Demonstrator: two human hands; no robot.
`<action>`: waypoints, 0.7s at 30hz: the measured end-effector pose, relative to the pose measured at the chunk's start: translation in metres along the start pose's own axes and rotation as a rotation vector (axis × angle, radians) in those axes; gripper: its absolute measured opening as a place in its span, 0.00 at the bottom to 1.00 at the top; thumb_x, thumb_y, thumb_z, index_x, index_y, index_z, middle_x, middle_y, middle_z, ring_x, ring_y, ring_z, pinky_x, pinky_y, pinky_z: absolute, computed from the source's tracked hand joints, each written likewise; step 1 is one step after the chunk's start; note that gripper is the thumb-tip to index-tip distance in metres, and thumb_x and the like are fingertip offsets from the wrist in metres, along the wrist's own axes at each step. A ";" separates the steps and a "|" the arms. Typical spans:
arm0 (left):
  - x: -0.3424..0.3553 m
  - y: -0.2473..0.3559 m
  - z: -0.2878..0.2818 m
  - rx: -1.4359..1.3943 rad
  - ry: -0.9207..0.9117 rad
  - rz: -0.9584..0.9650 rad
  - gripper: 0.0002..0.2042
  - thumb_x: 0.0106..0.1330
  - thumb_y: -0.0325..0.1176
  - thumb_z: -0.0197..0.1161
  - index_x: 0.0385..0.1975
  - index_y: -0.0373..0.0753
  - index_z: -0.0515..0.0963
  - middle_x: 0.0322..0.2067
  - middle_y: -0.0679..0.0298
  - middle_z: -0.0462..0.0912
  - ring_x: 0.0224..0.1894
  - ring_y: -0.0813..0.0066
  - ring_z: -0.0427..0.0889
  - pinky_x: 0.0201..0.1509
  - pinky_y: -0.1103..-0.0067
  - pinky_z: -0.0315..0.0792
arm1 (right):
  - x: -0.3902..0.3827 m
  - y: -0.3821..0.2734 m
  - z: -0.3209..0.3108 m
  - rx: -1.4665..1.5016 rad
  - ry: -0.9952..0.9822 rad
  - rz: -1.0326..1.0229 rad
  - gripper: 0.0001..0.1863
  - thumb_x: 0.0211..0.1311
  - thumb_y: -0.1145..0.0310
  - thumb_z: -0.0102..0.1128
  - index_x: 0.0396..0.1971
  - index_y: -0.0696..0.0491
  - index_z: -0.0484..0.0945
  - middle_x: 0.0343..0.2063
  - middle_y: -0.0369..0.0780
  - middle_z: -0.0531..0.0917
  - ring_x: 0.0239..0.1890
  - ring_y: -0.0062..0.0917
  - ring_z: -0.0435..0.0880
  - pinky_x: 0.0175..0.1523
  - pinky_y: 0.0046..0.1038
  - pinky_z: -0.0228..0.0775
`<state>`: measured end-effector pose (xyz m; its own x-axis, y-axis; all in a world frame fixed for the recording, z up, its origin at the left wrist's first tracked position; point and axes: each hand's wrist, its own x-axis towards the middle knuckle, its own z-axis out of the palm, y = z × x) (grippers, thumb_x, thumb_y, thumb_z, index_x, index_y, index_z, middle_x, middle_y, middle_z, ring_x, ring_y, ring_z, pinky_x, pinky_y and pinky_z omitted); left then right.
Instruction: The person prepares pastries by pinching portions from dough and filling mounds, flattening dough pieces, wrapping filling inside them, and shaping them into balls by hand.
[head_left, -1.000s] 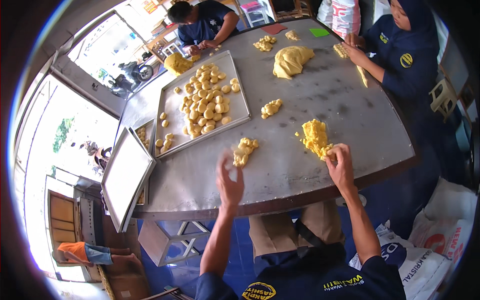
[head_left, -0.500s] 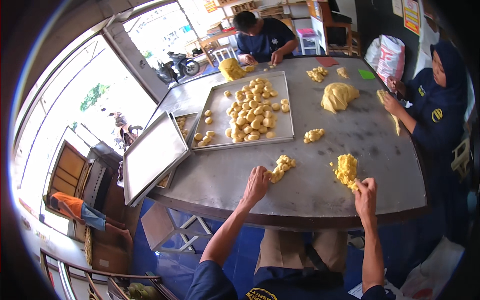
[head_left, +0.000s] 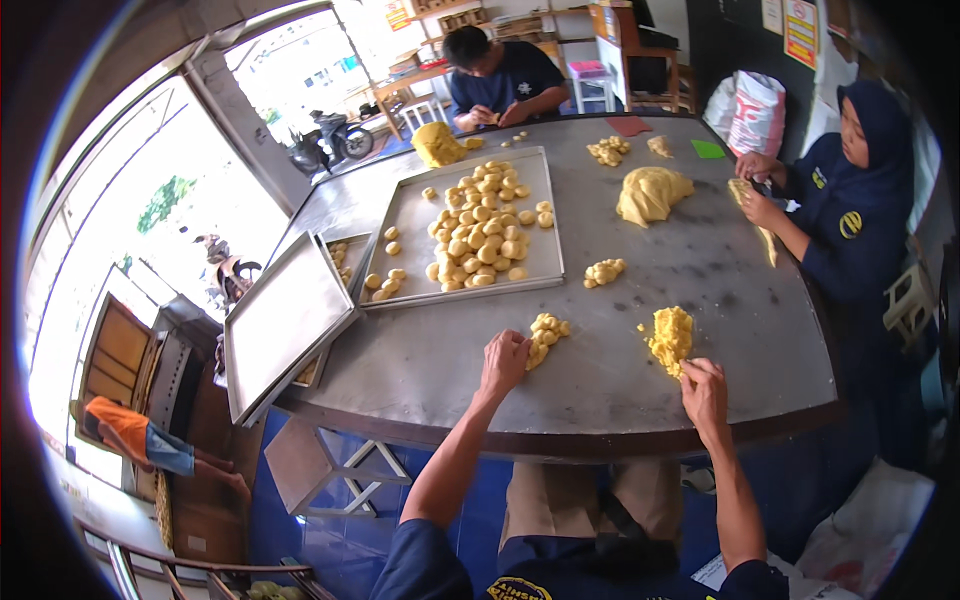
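Note:
My left hand [head_left: 505, 360] has its fingers curled on the near end of a pale lumpy pile of dough pieces [head_left: 547, 335]. My right hand [head_left: 703, 388] pinches at the near edge of a bright yellow crumbly mound [head_left: 671, 334]. Both piles lie on the metal table [head_left: 470, 385]. Farther back are a small cluster of dough pieces [head_left: 604, 273] and a large smooth dough lump [head_left: 652, 193]. To the left, a big tray [head_left: 390, 295] holds many round dough pieces [head_left: 470, 235]. My fingertips are partly hidden.
Tilted trays [head_left: 280, 310] lean at the table's left, above a folding stool [head_left: 300, 470]. A co-worker [head_left: 500, 80] works at the far edge; another [head_left: 845, 200] handles dough at the right. A person in orange [head_left: 140, 430] is by a wooden cabinet. Sacks [head_left: 750, 115] stand behind.
My left hand has moved right onto the dough pile and curled its fingers. My right hand stays at the yellow mound. The view has shifted, showing more of the room behind.

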<state>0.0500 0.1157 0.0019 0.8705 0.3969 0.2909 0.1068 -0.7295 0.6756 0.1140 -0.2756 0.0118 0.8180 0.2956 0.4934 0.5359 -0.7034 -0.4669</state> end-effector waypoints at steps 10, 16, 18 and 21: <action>-0.047 0.035 -0.058 0.103 -0.236 -0.089 0.15 0.70 0.24 0.51 0.53 0.36 0.80 0.47 0.43 0.85 0.52 0.41 0.83 0.58 0.58 0.74 | -0.018 0.011 -0.007 -0.213 -0.101 -0.035 0.24 0.63 0.82 0.53 0.60 0.57 0.80 0.60 0.55 0.75 0.56 0.48 0.76 0.63 0.40 0.69; -0.074 0.054 -0.033 -0.153 -0.302 0.082 0.17 0.63 0.20 0.61 0.52 0.37 0.75 0.48 0.48 0.78 0.55 0.50 0.79 0.55 0.62 0.76 | -0.015 0.002 -0.020 0.020 -0.009 0.013 0.24 0.60 0.84 0.56 0.59 0.61 0.78 0.46 0.50 0.84 0.49 0.44 0.81 0.57 0.40 0.71; -0.076 0.090 -0.013 -0.183 -0.364 0.016 0.14 0.64 0.23 0.64 0.49 0.37 0.77 0.47 0.51 0.82 0.56 0.50 0.80 0.56 0.62 0.76 | -0.008 0.012 -0.005 0.061 0.076 -0.017 0.17 0.59 0.82 0.58 0.48 0.62 0.82 0.44 0.48 0.84 0.47 0.45 0.80 0.55 0.40 0.73; -0.083 0.087 0.016 0.014 -0.206 0.248 0.11 0.65 0.36 0.72 0.39 0.37 0.83 0.44 0.57 0.88 0.58 0.52 0.82 0.58 0.61 0.75 | -0.003 0.011 0.006 -0.006 -0.024 -0.020 0.12 0.57 0.81 0.60 0.41 0.60 0.83 0.38 0.45 0.82 0.44 0.44 0.78 0.53 0.41 0.73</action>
<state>-0.0056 0.0103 0.0252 0.9496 0.0862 0.3012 -0.1152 -0.7980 0.5916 0.1191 -0.2805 0.0004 0.8122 0.3247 0.4847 0.5507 -0.7010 -0.4531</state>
